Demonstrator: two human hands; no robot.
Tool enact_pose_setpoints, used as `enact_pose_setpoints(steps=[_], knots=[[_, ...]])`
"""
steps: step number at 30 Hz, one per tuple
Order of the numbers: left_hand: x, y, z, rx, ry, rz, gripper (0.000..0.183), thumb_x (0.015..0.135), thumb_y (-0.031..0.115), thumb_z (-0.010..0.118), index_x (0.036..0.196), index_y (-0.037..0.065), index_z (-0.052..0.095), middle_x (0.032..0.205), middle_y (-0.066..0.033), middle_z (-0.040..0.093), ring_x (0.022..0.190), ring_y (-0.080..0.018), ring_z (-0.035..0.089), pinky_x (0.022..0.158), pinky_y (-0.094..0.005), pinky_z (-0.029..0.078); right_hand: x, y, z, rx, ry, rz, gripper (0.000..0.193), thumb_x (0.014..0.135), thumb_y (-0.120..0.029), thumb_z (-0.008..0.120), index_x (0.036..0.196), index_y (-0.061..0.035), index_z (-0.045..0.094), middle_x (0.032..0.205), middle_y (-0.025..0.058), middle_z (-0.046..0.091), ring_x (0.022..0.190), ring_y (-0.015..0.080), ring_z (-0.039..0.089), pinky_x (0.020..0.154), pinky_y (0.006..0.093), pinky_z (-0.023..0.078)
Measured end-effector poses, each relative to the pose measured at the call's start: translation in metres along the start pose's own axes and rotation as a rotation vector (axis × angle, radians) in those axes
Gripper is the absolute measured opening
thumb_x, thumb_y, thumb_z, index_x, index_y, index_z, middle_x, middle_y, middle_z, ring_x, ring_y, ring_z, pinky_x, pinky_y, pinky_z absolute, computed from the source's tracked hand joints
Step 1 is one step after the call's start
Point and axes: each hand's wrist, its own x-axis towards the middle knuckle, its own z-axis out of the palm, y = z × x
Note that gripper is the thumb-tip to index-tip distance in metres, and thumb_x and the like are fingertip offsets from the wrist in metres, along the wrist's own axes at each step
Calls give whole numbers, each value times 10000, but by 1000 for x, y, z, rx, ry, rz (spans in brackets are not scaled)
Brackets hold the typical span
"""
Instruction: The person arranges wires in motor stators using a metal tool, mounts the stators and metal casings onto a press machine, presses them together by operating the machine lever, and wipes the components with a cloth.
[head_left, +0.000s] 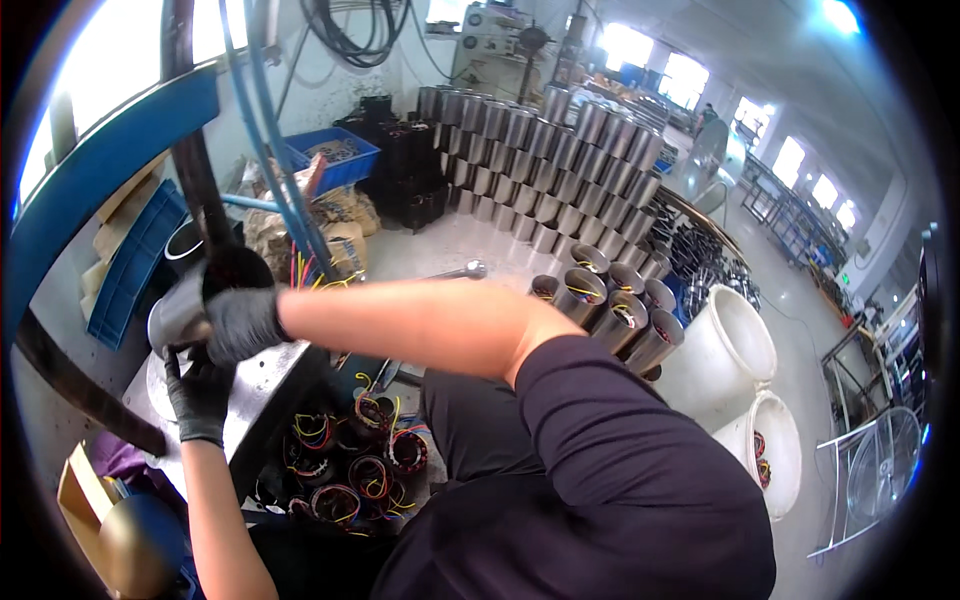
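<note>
A silver metal cylinder (176, 318) is tilted over the pale metal worktop (262, 385) on the left, below a dark round machine part (236, 272). My right hand (243, 325), in a black glove, reaches across from the right and is closed on the cylinder's near side. Just below it, my left hand (203, 396), also gloved in black, grips the cylinder's lower edge with curled fingers. My hands partly cover the cylinder, so its inside is hidden. By the worktop's right side sit several wire-wound stator cores (368, 478) with coloured leads.
A blue curved machine frame (110, 185) and blue hoses (290, 190) rise close to my hands. Stacked metal cylinders (560, 160) line the back, with several wire-filled ones (622, 316) nearer. White buckets (712, 355) stand at the right. Behind the hoses is a blue crate (345, 170).
</note>
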Motion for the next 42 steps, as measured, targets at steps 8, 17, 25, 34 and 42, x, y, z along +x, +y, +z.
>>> enact_pose_setpoints(steps=[8, 17, 25, 34, 42], knots=[[-7, 0, -43, 695, 424, 194, 327, 891, 489, 744, 924, 174, 661, 882, -5, 627, 962, -206, 593, 919, -344, 466, -106, 29, 93, 1191, 461, 284, 445, 804, -37, 636, 1245, -88, 662, 1057, 94, 708, 936, 200, 655, 849, 357, 547], [74, 5, -69, 1601, 123, 640, 364, 1011, 148, 646, 1326, -8, 553, 1235, -80, 590, 1101, -169, 547, 996, -295, 442, -145, 111, 183, 860, 721, 344, 446, 599, 39, 769, 1021, -83, 687, 983, 166, 724, 941, 310, 706, 859, 375, 543], [128, 33, -43, 1909, 367, 277, 346, 1024, 295, 568, 1293, 103, 672, 1125, -17, 670, 993, -151, 574, 913, -294, 469, -149, 99, 156, 1128, 675, 119, 175, 907, -139, 559, 888, -40, 702, 904, 50, 696, 913, 159, 602, 863, 334, 485], [175, 42, -40, 2120, 371, 257, 458, 1038, 345, 528, 1318, 9, 662, 1199, -63, 718, 1008, -185, 606, 918, -325, 479, -99, 137, 191, 1235, 788, 223, 104, 888, -124, 596, 822, -84, 665, 759, 45, 617, 788, 148, 570, 744, 317, 476], [159, 88, -62, 1917, 512, 221, 565, 1025, 480, 569, 1145, -49, 728, 1006, -71, 716, 880, -182, 568, 850, -356, 479, -95, 90, 186, 1570, 660, 411, 193, 954, -155, 520, 850, -65, 655, 839, 62, 606, 852, 160, 537, 803, 350, 453]])
